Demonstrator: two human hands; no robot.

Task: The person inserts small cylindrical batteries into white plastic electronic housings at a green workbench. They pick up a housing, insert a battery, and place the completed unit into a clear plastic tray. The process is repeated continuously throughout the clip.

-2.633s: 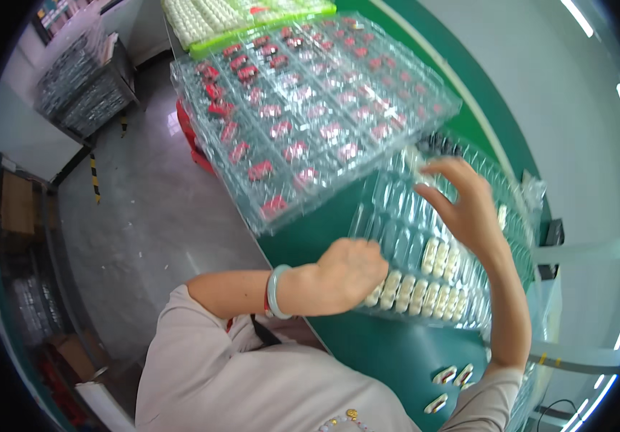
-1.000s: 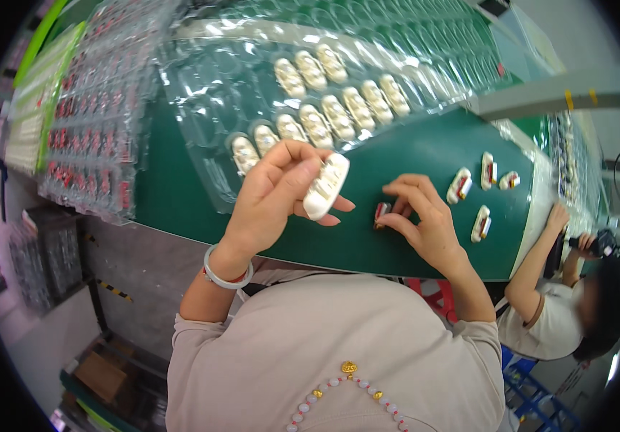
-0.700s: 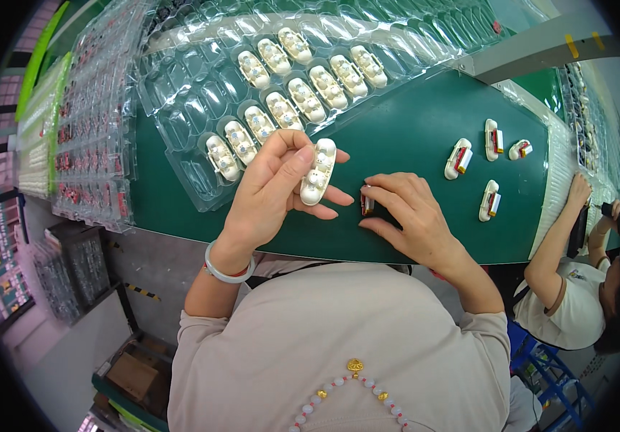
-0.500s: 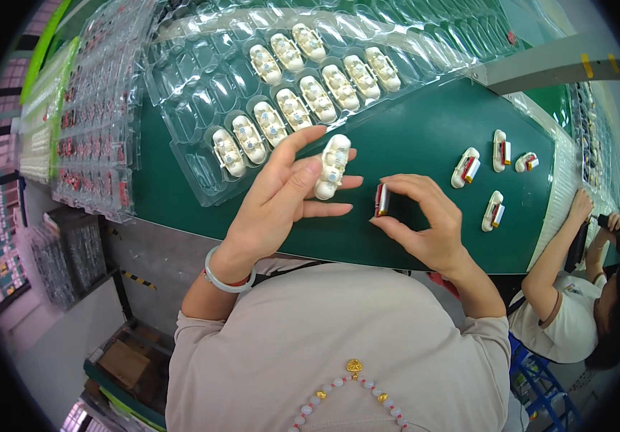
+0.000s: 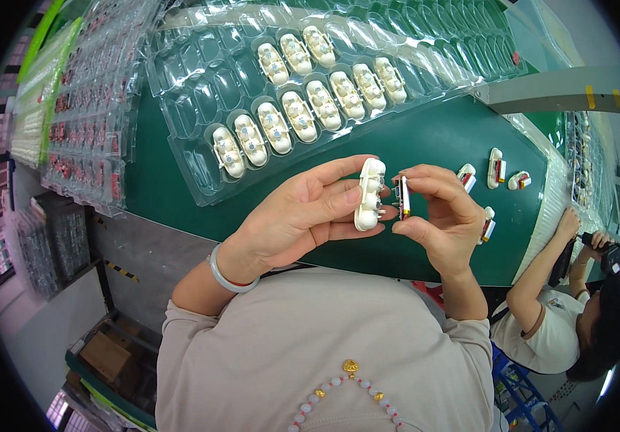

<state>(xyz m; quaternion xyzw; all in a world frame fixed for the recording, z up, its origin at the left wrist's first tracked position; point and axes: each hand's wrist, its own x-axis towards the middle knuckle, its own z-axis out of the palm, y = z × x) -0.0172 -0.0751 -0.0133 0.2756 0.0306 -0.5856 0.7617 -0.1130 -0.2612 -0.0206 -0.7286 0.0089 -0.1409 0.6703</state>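
Observation:
My left hand (image 5: 299, 205) pinches a white oval plastic housing (image 5: 370, 198) between thumb and fingers, its rounded bumps facing right. Close by, my right hand (image 5: 445, 216) grips a small red circuit board with a silver block (image 5: 404, 198) by its ends, standing on edge. Thin pins or wires stick out of the board toward the housing. Only a narrow gap separates the two parts; whether the pins touch the housing I cannot tell. Partly behind my right hand lie a white housing with a silver-and-red piece (image 5: 468, 178) and another such housing (image 5: 488, 225).
A clear plastic tray (image 5: 180, 108) holds rows of similar white housings on the green table (image 5: 461, 133). More assembled pieces (image 5: 496, 169) lie at the right. Stacked clear trays (image 5: 90, 108) stand at far left. A grey metal bar (image 5: 555, 85) crosses the upper right. Another person (image 5: 555, 317) works there.
My left hand has moved right and turned the housing more on its side. My right hand has shifted slightly right with the board, and the two parts are now much closer together.

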